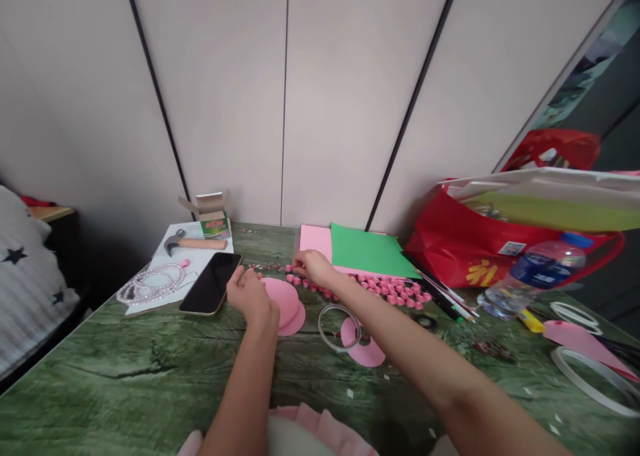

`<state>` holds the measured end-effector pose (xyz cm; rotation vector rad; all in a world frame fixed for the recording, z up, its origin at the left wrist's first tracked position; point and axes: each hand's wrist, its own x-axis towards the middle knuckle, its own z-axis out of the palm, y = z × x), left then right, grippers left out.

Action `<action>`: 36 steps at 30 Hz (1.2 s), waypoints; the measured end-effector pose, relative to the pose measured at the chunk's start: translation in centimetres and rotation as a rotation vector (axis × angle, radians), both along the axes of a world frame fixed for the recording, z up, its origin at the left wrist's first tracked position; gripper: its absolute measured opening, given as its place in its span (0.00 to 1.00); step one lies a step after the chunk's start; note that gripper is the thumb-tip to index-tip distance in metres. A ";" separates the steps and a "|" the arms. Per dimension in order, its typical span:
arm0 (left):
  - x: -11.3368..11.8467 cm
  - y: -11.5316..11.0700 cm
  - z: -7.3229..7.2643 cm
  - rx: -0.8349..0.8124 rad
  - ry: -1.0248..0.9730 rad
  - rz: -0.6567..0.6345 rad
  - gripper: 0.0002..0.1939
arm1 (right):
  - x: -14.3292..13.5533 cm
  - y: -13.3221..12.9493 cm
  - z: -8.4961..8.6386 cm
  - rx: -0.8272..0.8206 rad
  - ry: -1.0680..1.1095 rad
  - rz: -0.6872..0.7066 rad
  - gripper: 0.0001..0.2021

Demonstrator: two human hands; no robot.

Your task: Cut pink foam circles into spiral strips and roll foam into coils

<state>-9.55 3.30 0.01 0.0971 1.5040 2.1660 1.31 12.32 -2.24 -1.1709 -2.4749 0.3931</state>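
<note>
My right hand (314, 268) reaches to the left end of a spread of small pink rolled paper flowers (395, 289). Its thumb and fingers are pinched together beside a single pink flower (289, 269); what lies between the fingertips is hidden. My left hand (251, 297) is over the table between a black phone (213, 284) and overlapping pink paper circles (283, 303). Its fingers are bent but apart, and I see nothing in them. Under my right forearm lie a roll of white tape (323, 329) and a pink paper piece with a cut-out (367, 355).
Green paper (370, 249) and pink sheets lie against the wall. At left are a hammer (200, 243), an open small box (215, 224) and bead strings (153, 283). A red bag (440, 243), water bottle (535, 273) and large tape roll (595, 383) occupy the right.
</note>
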 end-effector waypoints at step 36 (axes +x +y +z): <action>2.4 0.5 -0.7 -0.013 0.472 -0.348 0.14 | 6.3 -2.8 5.2 0.189 -0.099 -0.030 0.17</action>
